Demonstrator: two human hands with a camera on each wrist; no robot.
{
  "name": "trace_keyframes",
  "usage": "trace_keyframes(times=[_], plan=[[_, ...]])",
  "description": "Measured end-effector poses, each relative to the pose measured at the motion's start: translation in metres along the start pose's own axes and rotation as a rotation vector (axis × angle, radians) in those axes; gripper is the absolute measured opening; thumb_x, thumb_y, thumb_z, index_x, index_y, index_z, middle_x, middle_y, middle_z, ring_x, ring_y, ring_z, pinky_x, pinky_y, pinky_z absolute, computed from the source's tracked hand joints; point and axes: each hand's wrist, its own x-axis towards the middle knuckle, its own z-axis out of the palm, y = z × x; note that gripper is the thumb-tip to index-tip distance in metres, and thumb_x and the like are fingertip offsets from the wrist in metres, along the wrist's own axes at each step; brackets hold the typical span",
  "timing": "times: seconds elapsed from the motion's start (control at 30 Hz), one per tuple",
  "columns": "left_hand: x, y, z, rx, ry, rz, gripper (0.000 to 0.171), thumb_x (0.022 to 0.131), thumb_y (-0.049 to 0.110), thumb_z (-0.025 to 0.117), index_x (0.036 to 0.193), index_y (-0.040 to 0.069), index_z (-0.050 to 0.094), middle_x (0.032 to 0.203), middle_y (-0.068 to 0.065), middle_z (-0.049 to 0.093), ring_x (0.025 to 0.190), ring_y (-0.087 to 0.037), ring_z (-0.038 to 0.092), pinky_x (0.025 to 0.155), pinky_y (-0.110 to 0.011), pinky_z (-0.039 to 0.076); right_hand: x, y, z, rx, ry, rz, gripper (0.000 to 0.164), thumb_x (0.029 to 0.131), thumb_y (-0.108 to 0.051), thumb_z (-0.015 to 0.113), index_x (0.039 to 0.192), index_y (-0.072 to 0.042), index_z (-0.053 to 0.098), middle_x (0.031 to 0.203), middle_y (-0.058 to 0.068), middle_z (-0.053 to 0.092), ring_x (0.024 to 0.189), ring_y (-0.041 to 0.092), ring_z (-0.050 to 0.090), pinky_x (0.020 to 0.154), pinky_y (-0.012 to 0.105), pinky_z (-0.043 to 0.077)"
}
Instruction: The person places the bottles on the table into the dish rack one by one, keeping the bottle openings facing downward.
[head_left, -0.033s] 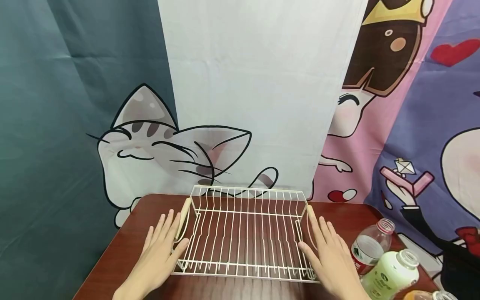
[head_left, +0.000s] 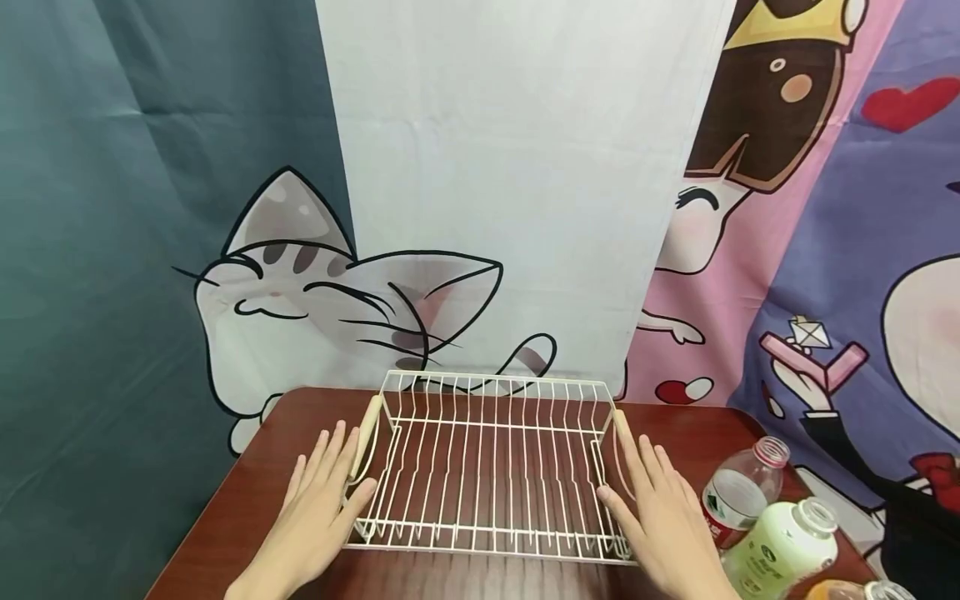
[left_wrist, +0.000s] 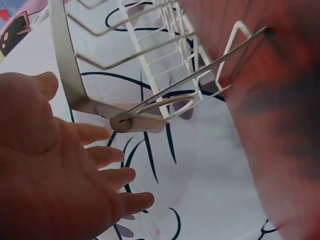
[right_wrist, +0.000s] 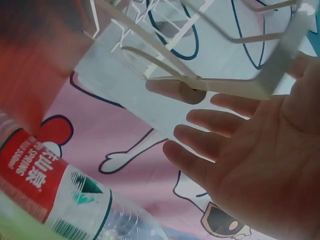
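A white wire dish rack point(head_left: 495, 528) with pale rounded handles sits on the brown table between my hands. My left hand point(head_left: 318, 500) lies flat at its left side, fingers straight and spread, fingertips by the left handle point(head_left: 366, 437). The left wrist view shows that palm open beside the rack's frame point(left_wrist: 70, 75), nothing in the fingers. On the other side my right hand point(head_left: 663, 517) has straight fingers along the right handle point(head_left: 621, 425). Seen from the right wrist, its fingers extend just below the handle's end point(right_wrist: 192, 94) without curling round it.
Close to my right hand stand a clear bottle point(head_left: 738, 492) with a red and white label and a light green bottle point(head_left: 780, 550). An orange bottle point(head_left: 836, 592) is cut off at the bottom edge. A cartoon-printed curtain point(head_left: 510, 208) hangs behind the table point(head_left: 255, 467).
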Motion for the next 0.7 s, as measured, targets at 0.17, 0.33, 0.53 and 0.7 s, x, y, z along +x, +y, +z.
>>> trace_keyframes(times=[0.17,0.33,0.53,0.7], plan=[[-0.011,-0.003,0.002,-0.057,0.035,-0.052,0.075,0.107,0.05,0.046,0.164,0.011,0.017,0.171,-0.012,0.011,0.158,-0.033,0.003,0.127,-0.038,-0.008,-0.015,-0.003,0.001,0.002,0.003,0.02,0.082,0.098,-0.056,0.06,0.161,-0.01,0.033,0.159,0.026,0.037,0.144,0.048,0.035,0.105,0.067,0.037],[-0.016,-0.004,0.007,-0.089,0.019,-0.158,0.085,0.101,0.061,0.049,0.165,0.017,0.015,0.17,-0.012,0.014,0.157,-0.038,0.011,0.116,-0.069,0.023,-0.026,-0.005,0.004,0.009,0.012,0.029,0.081,0.097,-0.055,0.062,0.157,-0.006,0.039,0.158,0.026,0.037,0.143,0.047,0.038,0.102,0.068,0.04],[-0.024,-0.005,0.013,-0.088,0.03,-0.198,0.088,0.096,0.062,0.058,0.164,0.02,0.021,0.167,-0.015,0.023,0.152,-0.042,0.022,0.106,-0.073,0.034,-0.045,-0.004,0.014,0.069,0.144,0.007,0.085,0.092,-0.045,0.072,0.161,-0.015,0.032,0.158,0.021,0.038,0.15,0.036,0.031,0.107,0.066,0.035],[-0.025,-0.003,0.014,-0.083,0.048,-0.175,0.09,0.095,0.063,0.06,0.164,0.023,0.021,0.168,-0.011,0.023,0.152,-0.04,0.023,0.104,-0.072,0.037,-0.055,-0.005,0.021,0.12,0.345,-0.062,0.091,0.084,-0.038,0.081,0.159,-0.014,0.037,0.16,0.022,0.034,0.155,0.026,0.021,0.127,0.034,0.009]])
